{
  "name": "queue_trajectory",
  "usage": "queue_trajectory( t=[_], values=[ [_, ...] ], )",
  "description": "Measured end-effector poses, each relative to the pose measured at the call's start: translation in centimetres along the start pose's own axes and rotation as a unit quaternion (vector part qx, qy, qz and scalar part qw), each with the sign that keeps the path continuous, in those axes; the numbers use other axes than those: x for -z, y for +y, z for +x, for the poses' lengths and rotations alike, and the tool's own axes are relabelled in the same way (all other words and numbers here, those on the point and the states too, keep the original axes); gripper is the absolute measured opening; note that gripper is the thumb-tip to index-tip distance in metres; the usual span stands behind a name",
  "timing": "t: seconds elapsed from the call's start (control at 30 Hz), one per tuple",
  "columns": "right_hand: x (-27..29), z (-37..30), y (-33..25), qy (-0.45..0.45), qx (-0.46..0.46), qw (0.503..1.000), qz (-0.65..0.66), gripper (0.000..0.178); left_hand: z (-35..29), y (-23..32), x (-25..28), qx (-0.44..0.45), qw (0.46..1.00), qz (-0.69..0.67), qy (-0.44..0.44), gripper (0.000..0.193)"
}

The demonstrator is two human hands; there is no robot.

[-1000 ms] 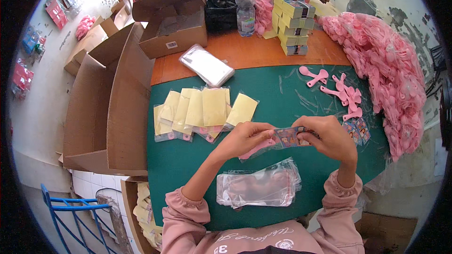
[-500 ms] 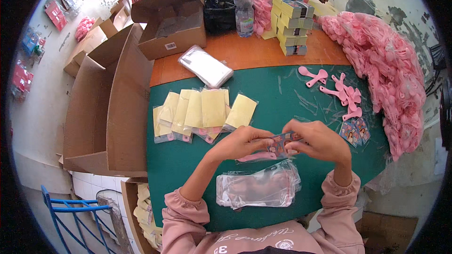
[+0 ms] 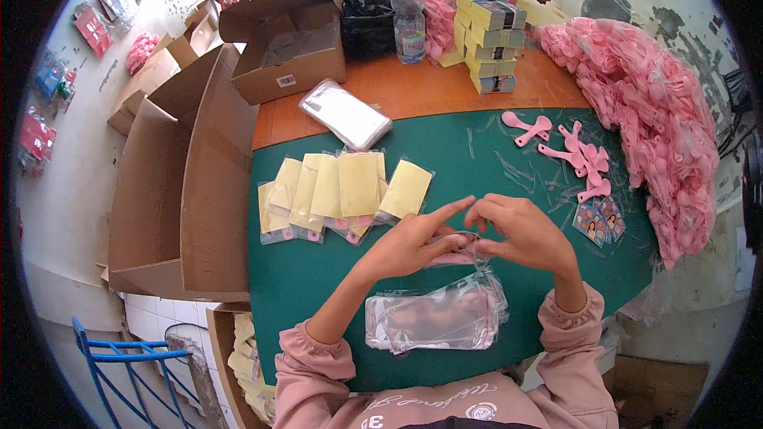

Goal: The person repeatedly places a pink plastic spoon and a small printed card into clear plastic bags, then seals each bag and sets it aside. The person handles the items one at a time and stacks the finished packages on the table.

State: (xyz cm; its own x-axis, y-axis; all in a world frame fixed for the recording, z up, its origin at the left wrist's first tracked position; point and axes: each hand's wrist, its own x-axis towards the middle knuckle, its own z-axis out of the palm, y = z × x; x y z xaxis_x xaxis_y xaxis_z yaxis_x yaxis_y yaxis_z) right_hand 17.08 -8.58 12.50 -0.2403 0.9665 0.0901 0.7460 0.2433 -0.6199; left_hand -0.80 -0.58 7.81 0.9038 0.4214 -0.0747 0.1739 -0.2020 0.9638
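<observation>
My left hand (image 3: pixel 415 245) is closed round a pink spoon (image 3: pixel 455 259), thumb pressed on it and index finger stretched out. Curled close beside it, my right hand (image 3: pixel 520 230) has its thumb and fingertips together at a thin, see-through edge too small to make out. The fingers hide most of what lies between the hands. Just below, on the green table mat (image 3: pixel 318 310), lies a stack of clear plastic bags (image 3: pixel 433 319). Beyond my left hand, several bagged sets with pale yellow cards (image 3: pixel 359 183) overlap in a row.
Loose pink spoons (image 3: pixel 590 157) and small picture cards (image 3: pixel 600 221) lie at the right, beside a big heap of wrapped pink spoons (image 3: pixel 652 127). Card stacks (image 3: pixel 493 40), a water bottle (image 3: pixel 408 20) and a white packet (image 3: pixel 346 115) stand or lie behind. Open cardboard boxes (image 3: pixel 214 183) flank the left side.
The picture card held between both hands half a second ago is now mostly hidden. My left index finger has stretched out, and my right fingers have lifted and curled.
</observation>
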Motion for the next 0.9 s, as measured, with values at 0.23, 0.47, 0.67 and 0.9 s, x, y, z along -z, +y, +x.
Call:
queue_trajectory(
  t=[0.23, 0.47, 0.67, 0.9],
  values=[
    [0.3, 0.3, 2.0, -0.001, -0.082, 0.988, 0.130, 0.014, -0.2, -1.3, 1.7, -0.006, 0.997, 0.074, -0.037, 0.056],
    [0.0, -1.0, 5.4, 0.013, -0.112, 0.963, 0.245, 0.012, -0.3, -2.4, 3.8, -0.009, 0.997, -0.023, -0.071, 0.057],
    [-0.5, -0.6, 5.8, -0.033, -0.184, 0.939, 0.290, 0.010, 0.3, -3.5, 2.5, -0.077, 0.995, -0.047, -0.042, 0.062],
    [-1.5, -0.1, 5.9, 0.257, -0.155, 0.950, 0.079, 0.018, 2.0, -4.9, 0.7, 0.029, 0.980, -0.100, 0.168, 0.051]
  ],
)
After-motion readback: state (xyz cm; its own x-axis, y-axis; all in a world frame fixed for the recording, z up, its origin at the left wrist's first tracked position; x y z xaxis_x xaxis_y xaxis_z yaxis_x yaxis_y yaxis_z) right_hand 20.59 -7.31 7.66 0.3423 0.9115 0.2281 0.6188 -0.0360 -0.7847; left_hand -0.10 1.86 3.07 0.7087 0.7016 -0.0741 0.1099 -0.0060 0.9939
